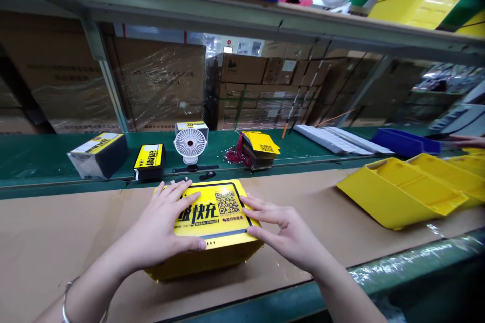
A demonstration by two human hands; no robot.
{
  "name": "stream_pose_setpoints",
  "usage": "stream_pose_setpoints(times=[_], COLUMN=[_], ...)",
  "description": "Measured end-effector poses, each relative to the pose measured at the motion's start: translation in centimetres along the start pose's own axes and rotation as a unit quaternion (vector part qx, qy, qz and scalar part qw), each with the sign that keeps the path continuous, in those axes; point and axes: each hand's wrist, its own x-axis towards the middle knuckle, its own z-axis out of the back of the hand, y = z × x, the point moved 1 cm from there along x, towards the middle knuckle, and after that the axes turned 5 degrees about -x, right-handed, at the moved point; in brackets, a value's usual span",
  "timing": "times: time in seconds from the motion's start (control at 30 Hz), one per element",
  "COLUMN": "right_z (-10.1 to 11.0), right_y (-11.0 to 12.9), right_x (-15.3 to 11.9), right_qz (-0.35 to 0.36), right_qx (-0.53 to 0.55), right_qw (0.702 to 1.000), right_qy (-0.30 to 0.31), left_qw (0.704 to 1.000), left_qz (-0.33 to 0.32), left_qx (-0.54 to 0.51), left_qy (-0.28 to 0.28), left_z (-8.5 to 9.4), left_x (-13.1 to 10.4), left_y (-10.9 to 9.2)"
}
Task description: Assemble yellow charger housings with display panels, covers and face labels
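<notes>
A yellow box [206, 257] with black lettering and a QR code on its lid [204, 214] sits in front of me on the cardboard-covered bench. My left hand [164, 224] lies across the left part of the lid, fingers spread, with the thumb along the front edge. On the opposite side, my right hand [280, 227] touches the lid's right edge with outstretched fingertips. Just behind the box are a dark smartwatch [194, 167] and a small black item [207, 175]. The lid's left end is hidden under my left hand.
Yellow open trays [401, 189] stand at the right, near a blue bin [405, 142]. Along the back are a white fan [190, 145], a stack of yellow cards [261, 146] with red cords, a black-and-yellow box [149, 161] and a wrapped box [99, 154]. A shelf [227, 12] crosses overhead.
</notes>
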Motion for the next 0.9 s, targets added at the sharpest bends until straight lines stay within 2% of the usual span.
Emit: stream_pose_setpoints(times=[0.13,0.23,0.3,0.37,0.47,0.57,0.63,0.7,0.77,0.83,0.9], right_z=[0.7,0.8,0.6,0.2,-0.7,-2.1,-3.3,-4.5,-5.2,-4.9,-3.6], right_y=[0.0,-1.1,-2.1,-3.1,-3.7,-2.5,-0.8,1.3,3.0,3.7,3.3], right_x=[0.6,1.7,3.1,5.0,8.1,9.9,9.8,8.8,7.3,6.0,5.0], right_qz=[-0.008,0.015,0.042,0.064,0.043,0.01,0.008,0.045,0.105,0.144,0.137], right_qx=[-0.024,-0.002,0.016,0.009,-0.073,-0.141,-0.167,-0.21,-0.253,-0.275,-0.269], right_qw=[0.998,0.996,0.995,0.996,0.996,0.987,0.982,0.975,0.962,0.948,0.946], right_qy=[0.053,0.086,0.093,0.061,-0.028,-0.073,-0.082,-0.06,-0.001,0.069,0.118], left_qw=[0.998,0.991,0.988,0.99,0.995,0.995,0.995,0.995,0.994,0.994,0.995], left_qz=[0.025,0.05,0.066,0.085,0.092,0.08,0.04,-0.02,-0.066,-0.073,-0.042], left_qx=[-0.06,-0.126,-0.135,-0.111,-0.034,0.057,0.092,0.093,0.079,0.071,0.072], left_qy=[-0.007,-0.013,-0.018,-0.01,0.014,0.002,0.001,0.014,0.034,0.045,0.051], left_z=[0.0,0.1,0.3,0.4,0.4,-0.5,-1.5,-2.2,-2.3,-1.6,-0.4], left_x=[-1.6,-3.0,-3.5,-3.4,-2.3,-0.4,0.9,1.9,2.2,1.5,0.1], left_y=[1.7,3.2,3.6,3.6,2.5,0.5,-1.1,-2.2,-2.5,-1.8,-0.2])
